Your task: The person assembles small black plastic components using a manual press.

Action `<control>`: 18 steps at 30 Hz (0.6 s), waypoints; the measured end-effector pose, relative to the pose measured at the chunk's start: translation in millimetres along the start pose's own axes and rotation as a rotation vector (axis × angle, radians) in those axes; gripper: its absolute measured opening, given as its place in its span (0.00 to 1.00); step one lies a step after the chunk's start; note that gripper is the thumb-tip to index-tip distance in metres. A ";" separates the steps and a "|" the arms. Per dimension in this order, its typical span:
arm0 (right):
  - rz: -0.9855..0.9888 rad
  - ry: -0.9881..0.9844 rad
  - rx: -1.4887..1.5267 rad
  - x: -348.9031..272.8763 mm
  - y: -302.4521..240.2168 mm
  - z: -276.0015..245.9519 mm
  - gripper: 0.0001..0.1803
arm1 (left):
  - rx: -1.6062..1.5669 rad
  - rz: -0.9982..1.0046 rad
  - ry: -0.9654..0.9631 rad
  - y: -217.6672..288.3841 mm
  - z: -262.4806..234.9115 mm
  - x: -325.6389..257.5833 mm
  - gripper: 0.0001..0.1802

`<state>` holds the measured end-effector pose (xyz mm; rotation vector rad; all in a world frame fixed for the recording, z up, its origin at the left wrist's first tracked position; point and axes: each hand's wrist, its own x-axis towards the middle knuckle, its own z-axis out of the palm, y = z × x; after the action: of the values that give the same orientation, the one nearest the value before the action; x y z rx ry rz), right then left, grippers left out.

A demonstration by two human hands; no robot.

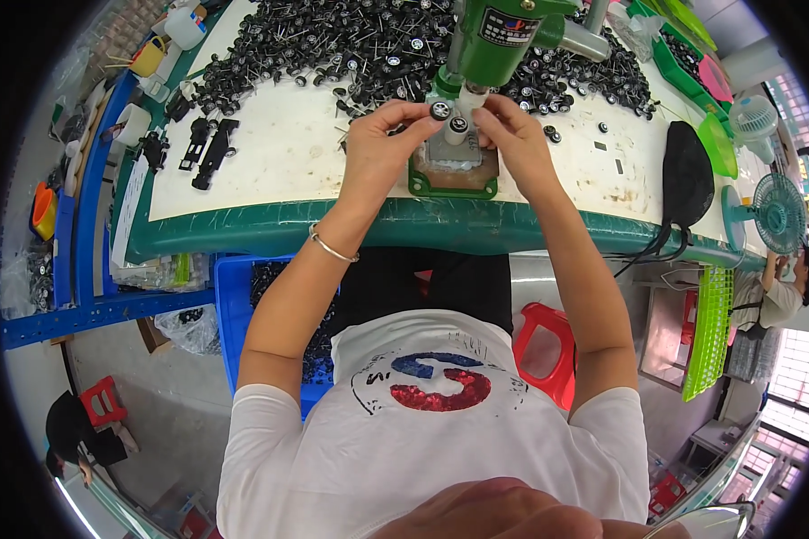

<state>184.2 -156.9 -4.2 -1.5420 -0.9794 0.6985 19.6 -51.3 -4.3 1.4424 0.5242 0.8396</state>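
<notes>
Head view: we see the left hand (379, 144) pinching a small black wheel (440, 110) between thumb and fingertips, right at the white tip of the green press (494, 36). The right hand (512, 135) sits curled just beside the press tip; we cannot tell what it grips. Below lies a grey metal block on a green base (452, 187). A heap of black wheels on thin axles (333, 45) covers the white tabletop (270, 153). Under the bench, a blue crate (229, 305) holds more dark parts.
</notes>
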 end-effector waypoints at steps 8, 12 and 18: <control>-0.155 0.229 0.359 27.8 -32.4 -67.7 0.16 | 0.019 -0.005 -0.022 8.0 23.3 7.9 0.09; -0.290 0.249 0.475 70.0 -96.3 -95.7 0.15 | -0.042 -0.047 -0.029 9.1 28.2 11.8 0.08; -0.329 0.222 0.427 116.5 -221.2 -83.2 0.14 | -0.029 0.019 -0.088 7.8 30.0 17.8 0.08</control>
<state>264.0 -88.6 237.4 -1.0292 -0.8259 0.4537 52.1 -57.5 9.2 1.4528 0.4306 0.7917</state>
